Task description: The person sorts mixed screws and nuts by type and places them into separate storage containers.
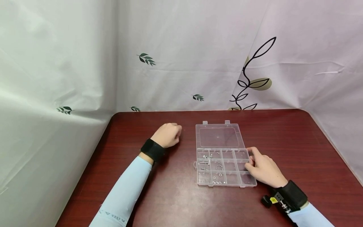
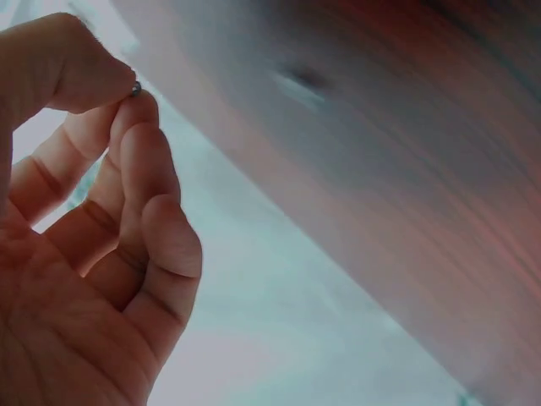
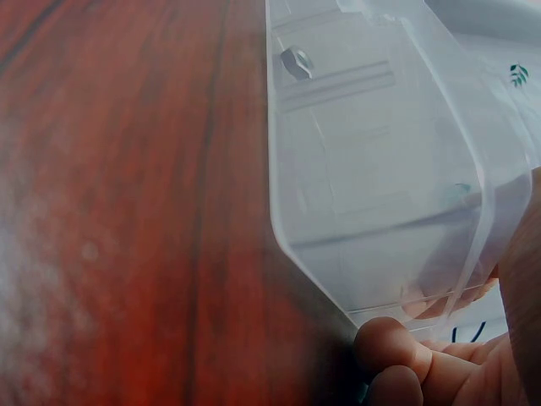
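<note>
My left hand (image 1: 167, 135) is above the table, left of the open compartment box. In the left wrist view, its thumb and index fingertip pinch a tiny shiny metal piece (image 2: 136, 88), too small to tell its kind. The clear plastic compartment box (image 1: 233, 179) lies flat, its lid (image 1: 218, 136) folded back away from me. My right hand (image 1: 266, 168) grips the box's right side wall, with the thumb over the rim. Screws (image 1: 204, 163) and washers (image 1: 216, 183) lie in the left and middle compartments. Through the box wall, the right wrist view shows a nut (image 3: 297, 63).
The dark red wooden table (image 1: 170, 195) has rounded far corners. White cloth (image 1: 181, 63) with leaf prints hangs behind it and along both sides. A small black round object with a yellow tag (image 1: 266, 200) hangs by the right wrist's black band (image 1: 292, 195).
</note>
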A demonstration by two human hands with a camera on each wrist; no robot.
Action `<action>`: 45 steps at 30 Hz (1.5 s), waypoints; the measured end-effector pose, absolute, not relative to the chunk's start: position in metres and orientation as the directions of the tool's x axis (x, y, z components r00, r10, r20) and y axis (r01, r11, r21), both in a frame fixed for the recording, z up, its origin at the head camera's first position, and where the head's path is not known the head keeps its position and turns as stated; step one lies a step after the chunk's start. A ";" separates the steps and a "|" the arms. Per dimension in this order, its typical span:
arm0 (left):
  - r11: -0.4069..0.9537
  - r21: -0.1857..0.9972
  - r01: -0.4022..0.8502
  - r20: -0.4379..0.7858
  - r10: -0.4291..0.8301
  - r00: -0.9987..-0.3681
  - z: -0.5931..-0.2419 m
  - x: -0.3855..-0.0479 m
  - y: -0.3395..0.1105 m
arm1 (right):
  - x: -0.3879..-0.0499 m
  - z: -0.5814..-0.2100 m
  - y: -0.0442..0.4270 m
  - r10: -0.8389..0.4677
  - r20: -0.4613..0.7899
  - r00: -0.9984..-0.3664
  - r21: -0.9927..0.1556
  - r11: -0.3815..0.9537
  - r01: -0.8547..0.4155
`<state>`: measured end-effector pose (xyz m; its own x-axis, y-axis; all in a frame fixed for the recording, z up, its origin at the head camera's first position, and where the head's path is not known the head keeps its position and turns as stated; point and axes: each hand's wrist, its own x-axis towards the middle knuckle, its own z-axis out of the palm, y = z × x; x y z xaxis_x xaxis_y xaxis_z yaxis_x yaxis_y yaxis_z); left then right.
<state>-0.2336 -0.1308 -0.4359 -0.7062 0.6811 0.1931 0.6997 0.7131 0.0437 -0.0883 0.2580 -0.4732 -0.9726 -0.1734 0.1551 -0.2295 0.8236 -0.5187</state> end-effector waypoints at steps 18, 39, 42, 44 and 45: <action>0.401 -0.003 0.916 0.306 0.873 -0.381 -0.412 -0.157 0.003 | -0.089 -0.472 0.257 -0.173 0.136 -0.976 -0.527 0.821 -0.219; 0.517 -0.010 0.856 0.299 0.818 -0.491 -0.410 -0.168 -0.040 | -0.089 -0.473 0.259 -0.174 0.131 -0.976 -0.519 0.827 -0.217; 0.566 -0.007 0.825 0.297 0.788 -0.538 -0.412 -0.176 -0.059 | -0.089 -0.473 0.259 -0.173 0.135 -0.976 -0.520 0.826 -0.218; 0.599 -0.011 0.801 0.290 0.768 -0.571 -0.414 -0.181 -0.072 | -0.089 -0.473 0.258 -0.174 0.136 -0.975 -0.521 0.825 -0.220; 0.614 -0.012 0.789 0.286 0.759 -0.586 -0.415 -0.184 -0.079 | -0.089 -0.473 0.258 -0.174 0.137 -0.975 -0.521 0.825 -0.221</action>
<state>-0.1839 -0.0788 -0.4147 -0.5856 0.7587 0.2855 0.7893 0.6139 -0.0124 -0.0888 0.2584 -0.4733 -0.9751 -0.1741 0.1374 -0.2207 0.8247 -0.5208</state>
